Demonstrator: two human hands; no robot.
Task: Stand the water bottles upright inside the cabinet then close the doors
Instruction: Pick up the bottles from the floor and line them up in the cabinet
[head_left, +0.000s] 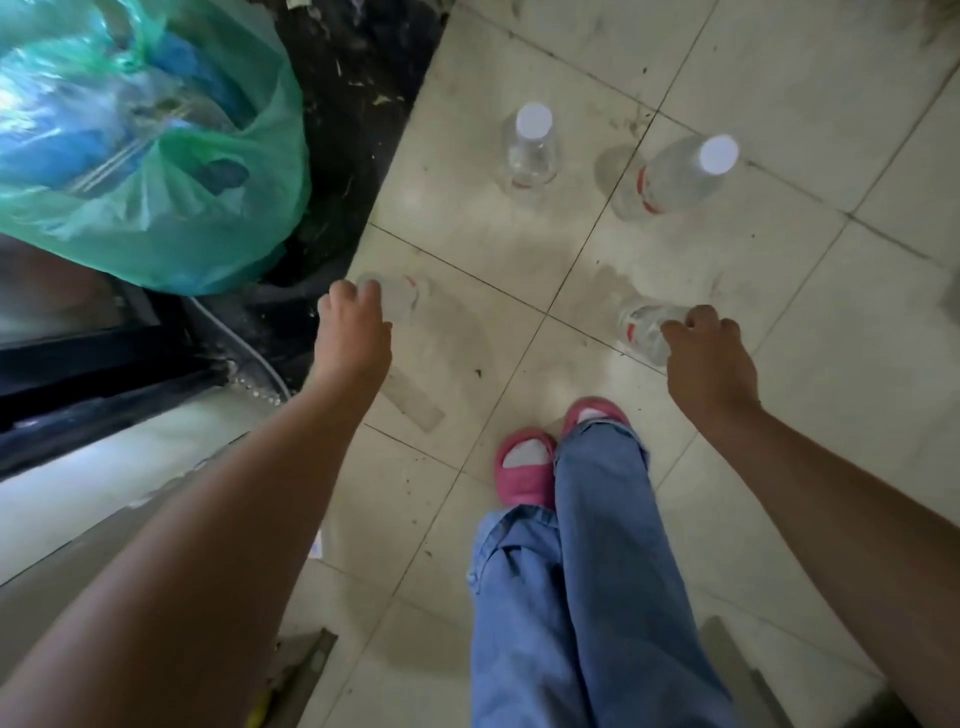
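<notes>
Four bottles on the floor (727, 291): left hand (358, 332) curls over the top of the near-left bottle (400, 299), right hand (709, 358) grips the near-right bottle (644, 327) at its top. Two capped bottles (white caps) stand farther out, far-left bottle (530, 150) and far-right bottle (670, 182). Green bag (156, 156) at left; pink slippers (524, 473) below.

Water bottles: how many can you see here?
4. Two white-capped bottles stand on the floor tiles, one beside the other. The left hand grips a third; the right hand grips a fourth. Others may be out of view.
</notes>
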